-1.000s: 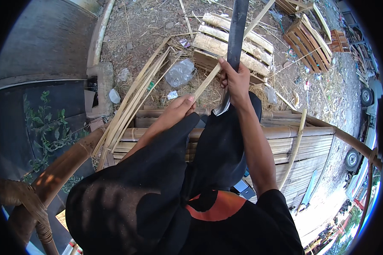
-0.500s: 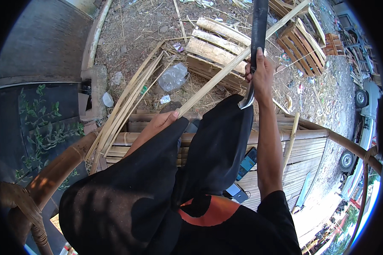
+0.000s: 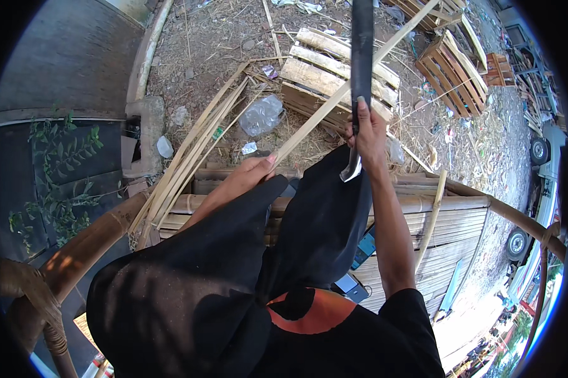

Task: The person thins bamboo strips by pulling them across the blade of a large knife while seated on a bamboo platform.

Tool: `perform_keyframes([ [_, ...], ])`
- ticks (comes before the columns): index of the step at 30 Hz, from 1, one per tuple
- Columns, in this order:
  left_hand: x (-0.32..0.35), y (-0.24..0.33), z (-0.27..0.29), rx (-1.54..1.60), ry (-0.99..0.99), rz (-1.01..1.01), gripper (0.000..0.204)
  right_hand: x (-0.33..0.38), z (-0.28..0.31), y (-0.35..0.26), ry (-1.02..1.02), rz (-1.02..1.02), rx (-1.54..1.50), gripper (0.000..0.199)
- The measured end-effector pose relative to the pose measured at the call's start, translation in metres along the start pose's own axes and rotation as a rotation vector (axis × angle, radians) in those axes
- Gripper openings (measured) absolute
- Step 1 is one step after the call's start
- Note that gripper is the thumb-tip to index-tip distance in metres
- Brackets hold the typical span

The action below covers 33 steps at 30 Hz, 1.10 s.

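A long pale bamboo strip (image 3: 314, 123) slants from my lap up to the far right. My left hand (image 3: 249, 174) is closed around its near end, beside my left knee. In my right hand (image 3: 369, 133) is a machete (image 3: 362, 53), its long dark blade pointing away from me and crossing over the strip. The right fingers wrap the grip, with the thumb laid along the top. A shiny curved butt end sticks out below that hand, close to my right knee. Whether blade and strip touch, I cannot tell.
Several split strips (image 3: 193, 148) lean in a bundle at left. Wooden crates (image 3: 318, 72) stand on the littered ground ahead, near a clear plastic bag (image 3: 261, 115). Under me is a bamboo bench (image 3: 454, 220) with a rail (image 3: 517, 217). Two phones (image 3: 352, 286) lie by my right thigh.
My right hand and the machete have shifted left and slightly nearer to me, along the strip. The left hand keeps hold of the strip, a little farther right in the picture.
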State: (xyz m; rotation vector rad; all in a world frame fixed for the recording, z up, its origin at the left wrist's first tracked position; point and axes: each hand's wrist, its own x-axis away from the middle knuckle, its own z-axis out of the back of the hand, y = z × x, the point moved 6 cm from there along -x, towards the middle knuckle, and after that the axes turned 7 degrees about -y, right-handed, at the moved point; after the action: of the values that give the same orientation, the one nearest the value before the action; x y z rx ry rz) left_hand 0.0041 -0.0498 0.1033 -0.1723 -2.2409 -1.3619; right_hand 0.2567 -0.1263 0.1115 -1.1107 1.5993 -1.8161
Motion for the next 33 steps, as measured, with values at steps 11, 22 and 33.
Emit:
perform_keyframes([
  [11, -0.002, 0.013, 0.001, -0.16, 0.01, 0.021, 0.051, 0.003, -0.004, 0.008, 0.025, -0.058, -0.055, 0.049],
  [22, -0.002, 0.003, 0.007, -0.063, 0.065, 0.046, 0.047, -0.002, -0.018, 0.017, 0.024, -0.071, -0.098, 0.051],
  [33, 0.0, 0.004, 0.015, 0.131, 0.125, 0.056, 0.05, 0.014, -0.075, 0.024, -0.115, -0.135, -0.108, 0.036],
])
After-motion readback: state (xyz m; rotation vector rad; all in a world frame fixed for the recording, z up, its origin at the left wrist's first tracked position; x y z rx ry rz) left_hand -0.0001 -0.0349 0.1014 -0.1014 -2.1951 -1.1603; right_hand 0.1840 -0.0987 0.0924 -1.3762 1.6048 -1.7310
